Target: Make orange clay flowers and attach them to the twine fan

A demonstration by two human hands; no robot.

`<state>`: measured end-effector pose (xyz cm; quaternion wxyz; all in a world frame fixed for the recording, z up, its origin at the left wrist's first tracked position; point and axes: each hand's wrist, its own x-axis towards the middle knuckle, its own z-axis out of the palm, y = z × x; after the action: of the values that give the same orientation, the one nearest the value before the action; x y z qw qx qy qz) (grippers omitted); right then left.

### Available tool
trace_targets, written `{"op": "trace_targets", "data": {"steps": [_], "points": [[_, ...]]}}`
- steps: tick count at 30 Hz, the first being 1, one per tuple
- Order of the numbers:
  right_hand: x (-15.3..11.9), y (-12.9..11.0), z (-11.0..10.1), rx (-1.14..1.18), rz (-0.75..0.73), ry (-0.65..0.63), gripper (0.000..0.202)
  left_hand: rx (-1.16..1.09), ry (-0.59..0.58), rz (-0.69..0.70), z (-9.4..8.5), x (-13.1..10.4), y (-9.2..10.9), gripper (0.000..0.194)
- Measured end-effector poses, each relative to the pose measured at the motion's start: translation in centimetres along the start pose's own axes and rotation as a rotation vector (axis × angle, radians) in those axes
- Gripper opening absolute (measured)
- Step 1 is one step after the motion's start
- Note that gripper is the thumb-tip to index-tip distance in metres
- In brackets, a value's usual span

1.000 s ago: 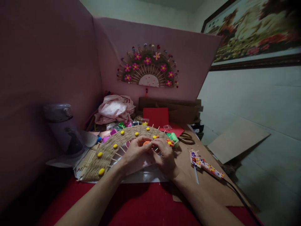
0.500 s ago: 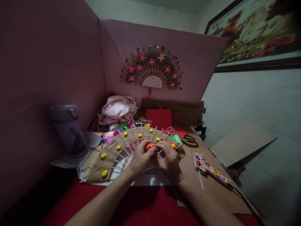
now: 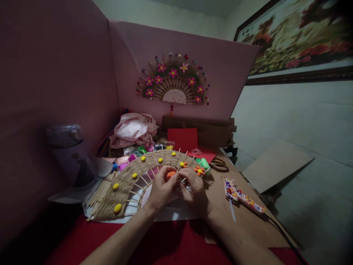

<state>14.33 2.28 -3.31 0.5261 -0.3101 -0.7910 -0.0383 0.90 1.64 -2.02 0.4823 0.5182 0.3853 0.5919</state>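
A lump of orange clay [image 3: 171, 175] sits between the thumb and curled fingers of my left hand [image 3: 161, 189]. Close beside it on the right, my right hand [image 3: 194, 189] has its thumb and fingers drawn together near the clay; whatever they pinch is too small to make out. Under and behind both hands lies a half-ring fan of twine [image 3: 150, 158] on thin sticks, dotted with yellow clay discs [image 3: 117, 208]. An orange flower with a yellow centre [image 3: 199, 170] is on its right part, near another partly formed one.
A glue gun [image 3: 244, 198] with a cord lies on brown cardboard at right, scissors [image 3: 220, 164] behind. A tumbler [image 3: 74, 158] stands left. Bundled cloth [image 3: 134, 129], red paper [image 3: 182, 139] and clay packets are at the back. A finished fan [image 3: 173, 82] hangs on the pink panel.
The whole view has shifted slightly, so things appear further left. Both hands remain together around the orange clay, with the right fingers slightly changed in pose.
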Motion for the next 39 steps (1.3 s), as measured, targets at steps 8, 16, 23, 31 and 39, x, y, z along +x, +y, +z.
{"op": "trace_targets", "data": {"steps": [8,16,23,31,39], "points": [[0.0,0.6,-0.2,0.052,0.168,0.162,0.021,0.029,0.209,0.107,-0.9,0.6,1.7,0.010],[0.0,1.6,0.0,0.146,0.391,0.307,0.019,0.101,0.383,0.058,-2.4,1.8,1.9,0.019],[0.1,1.3,0.1,0.114,0.312,0.272,0.016,1.207,0.033,0.229,-0.4,-1.2,2.1,0.015],[0.0,1.2,0.1,0.055,0.222,0.230,0.013,1.635,0.168,0.091,-0.7,-1.0,3.1,0.025],[-0.2,0.8,0.0,0.020,0.087,0.152,0.013,1.487,0.083,-0.131,-2.1,0.2,3.8,0.029]]}}
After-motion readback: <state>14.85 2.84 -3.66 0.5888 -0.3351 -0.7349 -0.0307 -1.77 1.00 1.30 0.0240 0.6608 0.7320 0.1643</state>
